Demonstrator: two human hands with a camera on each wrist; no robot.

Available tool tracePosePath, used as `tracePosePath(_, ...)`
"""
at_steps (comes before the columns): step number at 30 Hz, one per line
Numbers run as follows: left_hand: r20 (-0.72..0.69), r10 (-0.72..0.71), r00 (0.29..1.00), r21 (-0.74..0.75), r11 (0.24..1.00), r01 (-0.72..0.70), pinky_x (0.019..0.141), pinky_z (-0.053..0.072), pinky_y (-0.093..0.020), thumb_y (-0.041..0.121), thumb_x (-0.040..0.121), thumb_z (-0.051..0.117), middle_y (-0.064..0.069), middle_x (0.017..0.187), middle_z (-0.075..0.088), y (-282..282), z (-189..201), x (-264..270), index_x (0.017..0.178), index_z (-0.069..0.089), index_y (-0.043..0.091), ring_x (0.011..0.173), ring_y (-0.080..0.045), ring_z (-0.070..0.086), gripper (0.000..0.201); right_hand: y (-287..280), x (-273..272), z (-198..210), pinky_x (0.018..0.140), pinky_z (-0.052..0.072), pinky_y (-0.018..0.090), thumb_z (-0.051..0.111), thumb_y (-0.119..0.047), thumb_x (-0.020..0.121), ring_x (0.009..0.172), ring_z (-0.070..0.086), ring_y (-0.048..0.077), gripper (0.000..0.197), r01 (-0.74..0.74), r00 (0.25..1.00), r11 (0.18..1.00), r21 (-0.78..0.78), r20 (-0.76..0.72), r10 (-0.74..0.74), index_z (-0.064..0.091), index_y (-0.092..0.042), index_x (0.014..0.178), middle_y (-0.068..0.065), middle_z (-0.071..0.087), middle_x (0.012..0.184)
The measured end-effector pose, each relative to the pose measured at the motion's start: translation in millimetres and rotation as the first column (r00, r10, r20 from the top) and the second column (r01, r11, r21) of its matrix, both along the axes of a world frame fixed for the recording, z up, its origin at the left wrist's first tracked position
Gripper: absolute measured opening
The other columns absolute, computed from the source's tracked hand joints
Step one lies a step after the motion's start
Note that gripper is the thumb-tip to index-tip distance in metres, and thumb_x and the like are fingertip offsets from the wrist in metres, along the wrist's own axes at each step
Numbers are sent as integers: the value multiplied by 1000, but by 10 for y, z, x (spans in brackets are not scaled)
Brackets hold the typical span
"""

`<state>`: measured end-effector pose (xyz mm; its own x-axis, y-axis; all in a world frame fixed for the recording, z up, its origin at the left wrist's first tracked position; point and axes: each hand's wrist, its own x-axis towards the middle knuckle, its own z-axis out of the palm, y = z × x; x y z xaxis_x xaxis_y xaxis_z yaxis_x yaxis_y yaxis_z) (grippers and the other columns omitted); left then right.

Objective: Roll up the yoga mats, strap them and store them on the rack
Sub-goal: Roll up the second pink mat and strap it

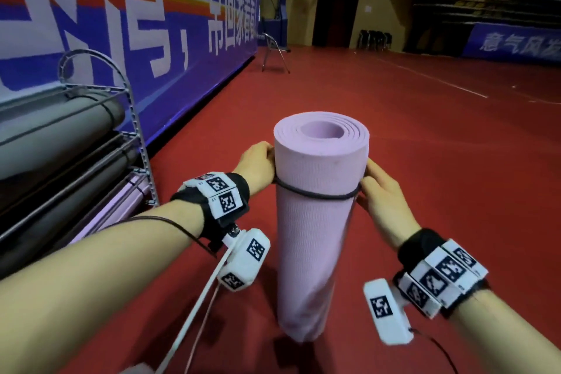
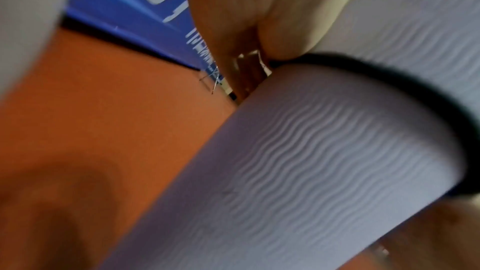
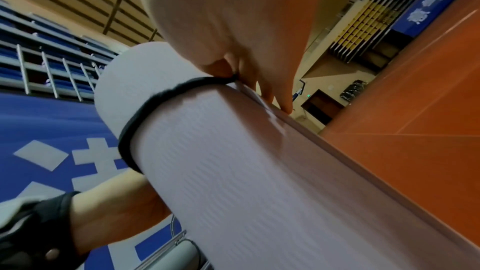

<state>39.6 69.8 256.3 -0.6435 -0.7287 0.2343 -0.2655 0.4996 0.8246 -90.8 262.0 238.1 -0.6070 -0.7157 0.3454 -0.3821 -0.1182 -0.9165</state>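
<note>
Two hands meet on a rolled pink mat (image 1: 318, 222) that stands upright on the red floor (image 1: 425, 136) of a sports hall, beside a long blue banner (image 1: 127, 24) with white lettering. To the left, against that banner, a metal rack (image 1: 133, 118) holds rolled mats lying on their sides: a grey mat (image 1: 60, 127) on an upper tier, each end of it not fully in view, and a pink mat on the lowest tier (image 1: 121, 206). The upright mat shows its spiral end at the top, and a thin black strap (image 1: 315, 195) circles it a little below that end. The left hand (image 1: 256, 162) lies against the roll's left side, just above the strap, its fingers curving round toward the back of the mat; in the left wrist view a finger (image 2: 283, 28) presses the mat right at the strap (image 2: 389, 77). The right hand (image 1: 384, 194) sits at the roll's right side with its fingers curled onto the strap, and in the right wrist view the fingertips (image 3: 231, 67) pinch the strap (image 3: 145, 110) where it meets the mat's (image 3: 233, 171) edge. A folding chair (image 1: 273, 51) stands far off by the banner's end.
</note>
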Motion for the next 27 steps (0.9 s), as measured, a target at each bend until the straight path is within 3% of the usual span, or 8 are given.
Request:
tracePosePath(4,69,77,995,-255,965,-57,81,50,-43,9,92,37,-17,109,67,-35,1,137,105,60,3,99,-37,61,27,-73,91,-22,79,40,27,40,-13,74,75,52,-6,63,46,994,998,32,-100,-43,60,-32,130,-26,64,89)
tracePosePath(7,4,24,1000,-94,995,-23,72,57,-47,6,92,36,-18,100,68,-100,-30,150,102,59,4,89,-37,66,26,-75,130,-97,95,47,34,50,-5,77,105,60,-3,64,6,994,999,35,-105,-3,56,-29,135,-22,66,116)
tracePosePath(11,-66,-111,992,126,985,119,73,58,-50,-7,90,36,-19,97,63,-18,-285,159,109,50,13,87,-35,65,31,15,70,-359,110,37,28,75,-19,57,135,38,-1,122,-210,972,944,254,-51,230,4,-36,154,-19,34,150)
tracePosePath(13,-123,-238,963,217,941,260,74,60,-37,-18,86,37,-16,103,61,63,-445,175,110,49,13,88,-26,65,41,63,30,-582,112,33,25,90,-32,53,135,34,0,138,-201,967,907,371,-71,244,-5,-30,153,-26,26,147)
tracePosePath(16,89,-465,881,264,864,429,75,54,-26,-23,74,59,0,112,55,140,-790,193,126,36,15,93,-14,62,69,113,-13,-994,111,31,27,94,-50,45,133,32,2,144,-125,984,868,480,-53,171,2,-20,152,-37,22,132)
tracePosePath(20,376,-575,727,416,806,422,88,48,-28,2,73,80,-6,152,25,194,-1316,228,151,-7,17,133,-27,42,118,73,-118,-1408,106,35,28,85,-75,25,132,40,9,152,-77,997,867,491,29,73,14,-20,146,-22,37,135)
tracePosePath(23,359,-575,735,495,785,372,100,40,-24,16,73,83,-2,160,10,171,-1712,214,152,-11,18,139,-24,32,123,-23,-208,-1461,108,37,31,89,-68,27,128,43,5,138,-99,995,875,473,46,87,21,-30,140,-29,37,130)
tracePosePath(27,164,-502,849,502,783,366,106,36,-18,28,60,90,12,153,21,176,-2186,135,148,-2,28,135,-4,34,128,-200,-235,-1599,103,43,38,86,-73,41,124,48,7,111,11,967,897,443,-233,103,40,-39,136,-20,50,133)
